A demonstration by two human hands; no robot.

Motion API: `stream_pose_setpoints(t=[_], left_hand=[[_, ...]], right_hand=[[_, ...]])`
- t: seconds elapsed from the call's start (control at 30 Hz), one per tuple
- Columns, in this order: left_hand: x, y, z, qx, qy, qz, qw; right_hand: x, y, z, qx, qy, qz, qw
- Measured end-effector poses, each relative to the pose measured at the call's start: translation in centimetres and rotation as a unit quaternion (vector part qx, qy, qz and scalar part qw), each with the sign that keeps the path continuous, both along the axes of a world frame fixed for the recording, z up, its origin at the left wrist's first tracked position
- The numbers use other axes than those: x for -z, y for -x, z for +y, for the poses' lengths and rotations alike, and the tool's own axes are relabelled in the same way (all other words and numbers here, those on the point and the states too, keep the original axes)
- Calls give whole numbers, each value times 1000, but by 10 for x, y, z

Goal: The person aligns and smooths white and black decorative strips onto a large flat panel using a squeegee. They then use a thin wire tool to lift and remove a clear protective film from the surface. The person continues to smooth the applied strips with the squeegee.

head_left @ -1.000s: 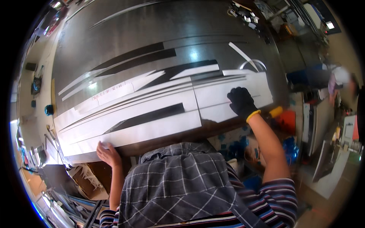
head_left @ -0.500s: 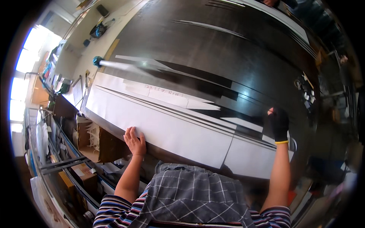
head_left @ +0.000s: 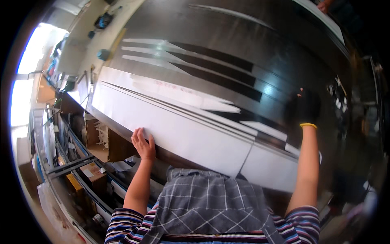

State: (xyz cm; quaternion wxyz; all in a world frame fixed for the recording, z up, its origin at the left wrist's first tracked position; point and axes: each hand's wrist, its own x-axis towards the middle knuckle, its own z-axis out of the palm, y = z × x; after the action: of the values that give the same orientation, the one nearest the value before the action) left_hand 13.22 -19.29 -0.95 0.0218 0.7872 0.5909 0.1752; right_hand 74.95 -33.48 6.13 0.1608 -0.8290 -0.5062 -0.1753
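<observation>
We see the bare left hand (head_left: 143, 143) laid flat, fingers spread and grasping nothing, on the near lower edge of a long white paper-backed decal sheet (head_left: 178, 132) with thin dark stripes. The sheet lies along the near side of a large glossy dark panel (head_left: 284, 57). The right hand (head_left: 302, 106), in a black glove with a yellow cuff, rests well apart on the dark surface just beyond the sheet's far end; we cannot tell whether its fingers are pressed flat or curled, as glove and panel blend together.

In our judgement, the sheet could slip or skew, since only one palm pins it at a single spot. Uneven pressure might crease the backing or pull the stripes out of line with the black and pale bands already on the panel.

Around the work we note open cardboard boxes (head_left: 103, 140) and metal shelving rails (head_left: 69, 164) below the panel's edge at the left, small tools on a pale ledge (head_left: 101, 36) beyond, and another person's hand (head_left: 323, 6) at the far top right. The wearer's checked grey apron (head_left: 207, 203) hangs close against the sheet's lower border
</observation>
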Motion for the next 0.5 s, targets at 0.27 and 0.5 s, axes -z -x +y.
stream_pose_setpoints(t=[0.27,0.5], left_hand=[[15,20,12,-12,49,98,994],[28,15,10,25,-41,33,998]], right_hand=[[-8,100,-102,-65,315,170,932],[-8,121,-114,-84,316,171,929]])
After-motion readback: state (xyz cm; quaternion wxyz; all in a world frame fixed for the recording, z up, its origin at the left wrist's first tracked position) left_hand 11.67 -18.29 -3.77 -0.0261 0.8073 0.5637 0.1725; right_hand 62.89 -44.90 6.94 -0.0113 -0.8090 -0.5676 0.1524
